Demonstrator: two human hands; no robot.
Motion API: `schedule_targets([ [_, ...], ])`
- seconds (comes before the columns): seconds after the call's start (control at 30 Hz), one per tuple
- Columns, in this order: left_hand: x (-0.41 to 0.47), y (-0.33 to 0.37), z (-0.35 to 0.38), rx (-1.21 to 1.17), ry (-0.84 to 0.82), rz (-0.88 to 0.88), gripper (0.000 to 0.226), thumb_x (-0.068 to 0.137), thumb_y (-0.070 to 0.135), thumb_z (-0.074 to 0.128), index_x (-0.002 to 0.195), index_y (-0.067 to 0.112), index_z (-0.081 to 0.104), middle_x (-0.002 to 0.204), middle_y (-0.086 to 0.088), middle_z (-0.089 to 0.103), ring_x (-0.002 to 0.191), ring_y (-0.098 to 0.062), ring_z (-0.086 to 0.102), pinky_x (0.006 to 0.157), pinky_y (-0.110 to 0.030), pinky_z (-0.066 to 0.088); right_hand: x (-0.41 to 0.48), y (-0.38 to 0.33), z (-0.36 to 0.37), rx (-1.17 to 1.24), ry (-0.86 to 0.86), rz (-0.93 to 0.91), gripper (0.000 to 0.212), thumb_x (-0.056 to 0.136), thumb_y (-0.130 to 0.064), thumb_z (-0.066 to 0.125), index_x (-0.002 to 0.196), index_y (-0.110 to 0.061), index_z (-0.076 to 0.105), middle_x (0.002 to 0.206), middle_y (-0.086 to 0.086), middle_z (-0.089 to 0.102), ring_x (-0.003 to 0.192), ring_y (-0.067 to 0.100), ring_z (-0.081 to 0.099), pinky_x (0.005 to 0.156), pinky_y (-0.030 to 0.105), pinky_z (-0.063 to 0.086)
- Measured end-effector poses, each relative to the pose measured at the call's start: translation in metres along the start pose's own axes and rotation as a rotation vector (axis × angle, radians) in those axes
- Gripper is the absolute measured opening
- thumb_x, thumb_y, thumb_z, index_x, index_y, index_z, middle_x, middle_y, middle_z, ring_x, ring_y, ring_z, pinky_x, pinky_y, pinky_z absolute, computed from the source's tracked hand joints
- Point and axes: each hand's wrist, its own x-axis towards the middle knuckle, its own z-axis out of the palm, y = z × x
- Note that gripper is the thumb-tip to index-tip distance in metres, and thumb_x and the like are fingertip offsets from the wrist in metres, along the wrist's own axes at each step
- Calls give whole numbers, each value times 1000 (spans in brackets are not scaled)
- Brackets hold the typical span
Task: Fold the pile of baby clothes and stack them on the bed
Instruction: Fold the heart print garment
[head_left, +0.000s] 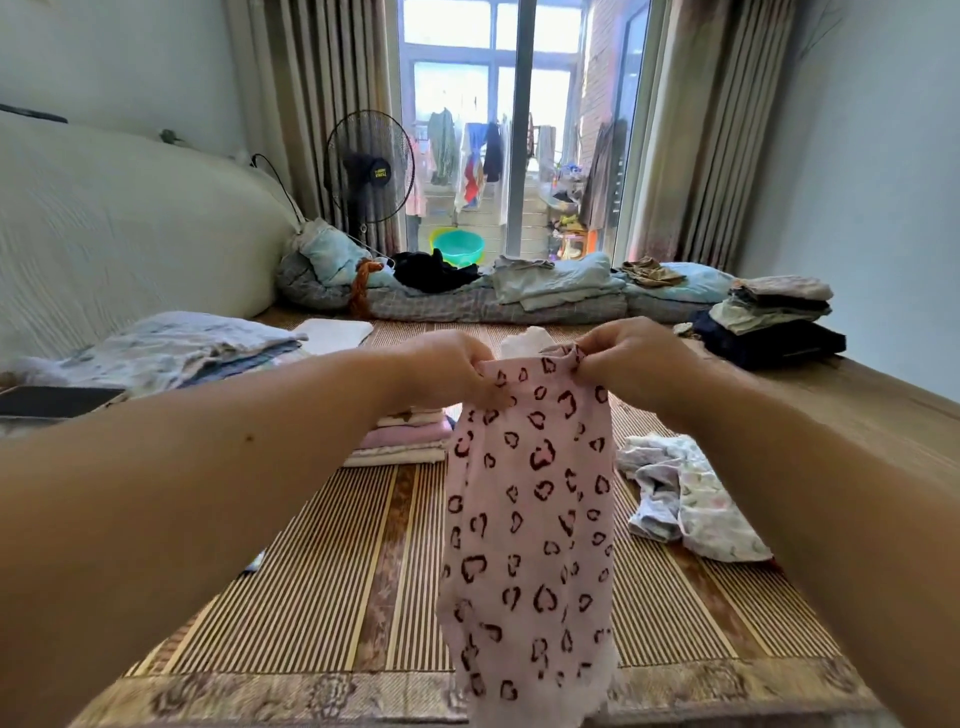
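A pink baby garment with dark heart prints (530, 519) hangs in the air over the striped bamboo mat (322, 561) that covers the bed. My left hand (457, 369) pinches its top left corner and my right hand (623, 358) pinches the top right corner. Behind the garment on the left sits a small stack of folded pink and white clothes (405, 441). A loose heap of pale floral baby clothes (685, 493) lies on the mat to the right. A white piece (524, 340) shows just beyond my hands.
A pale folded blanket pile (171, 348) lies at the left beside a big cushion (104, 234). Dark folded clothes (774, 322) are stacked at the right edge. Bedding and clothes (519, 291) line the far end before a fan (369, 171) and the balcony door.
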Motion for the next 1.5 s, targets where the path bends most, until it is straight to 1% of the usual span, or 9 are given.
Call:
schedule_targets([
  [0.2, 48, 11, 7, 273, 300, 54, 11, 90, 26, 60, 84, 17, 59, 89, -3, 63, 76, -15, 55, 56, -24, 40, 38, 39, 24, 106, 189, 77, 12, 84, -8, 61, 77, -14, 69, 85, 8, 71, 86, 26, 66, 80, 45, 57],
  [0.33, 49, 3, 10, 561, 420, 224, 11, 95, 22, 46, 86, 20, 52, 84, 0, 58, 72, -12, 57, 54, -20, 40, 36, 44, 28, 46, 249, -45, 15, 87, -11, 58, 76, -20, 62, 80, 3, 67, 70, 15, 57, 59, 27, 46],
  [0.53, 10, -47, 67, 522, 198, 207, 16, 92, 32, 53, 79, 26, 45, 79, 5, 54, 63, -8, 49, 59, -23, 41, -27, 91, 63, -251, -13, -86, 24, 90, -11, 55, 73, -27, 53, 69, -5, 56, 57, 8, 47, 51, 22, 34],
  [0.77, -46, -104, 156, 308, -306, 32, 6, 93, 20, 53, 92, 24, 57, 90, 8, 61, 80, -8, 59, 69, -22, 50, -103, 145, 112, -269, -351, 182, 26, 87, -5, 50, 72, -25, 55, 75, -4, 61, 65, 8, 54, 54, 19, 41],
  [0.97, -44, -110, 143, -76, -432, -69, 9, 89, 19, 56, 97, 17, 59, 96, 2, 67, 87, -12, 67, 75, -27, 58, -83, 149, 97, 120, -473, 416, 10, 90, -9, 53, 90, -11, 63, 75, 5, 63, 55, 11, 53, 45, 20, 40],
  [1.07, -21, -112, 136, -186, -300, -121, 7, 89, 20, 56, 92, 14, 57, 96, -2, 65, 85, -14, 65, 70, -25, 54, -58, 150, 104, 263, -283, 471, 9, 92, -14, 55, 95, -9, 63, 77, 4, 62, 56, 11, 54, 45, 20, 44],
  [1.2, 17, -119, 141, -250, 153, -289, 27, 93, 29, 56, 117, 20, 53, 105, 2, 61, 72, -9, 56, 59, -23, 47, -29, 160, 122, 296, 25, 539, 47, 92, -16, 53, 137, -19, 42, 93, 0, 61, 82, 22, 67, 76, 44, 58],
  [1.37, 27, -124, 177, 41, 146, -115, 51, 92, 34, 56, 139, 27, 41, 145, 7, 43, 127, -10, 45, 104, -36, 43, -22, 170, 132, -173, -49, 286, 42, 95, -16, 48, 136, -26, 48, 130, 1, 57, 98, 13, 56, 77, 30, 49],
  [1.5, 25, -122, 208, 451, -199, 79, 81, 85, 67, 46, 151, 38, 9, 161, 12, 0, 148, -14, -5, 120, -48, 6, -28, 181, 151, -409, -508, 206, 52, 89, -32, 59, 139, -36, 44, 142, -7, 47, 124, 15, 50, 103, 40, 44],
])
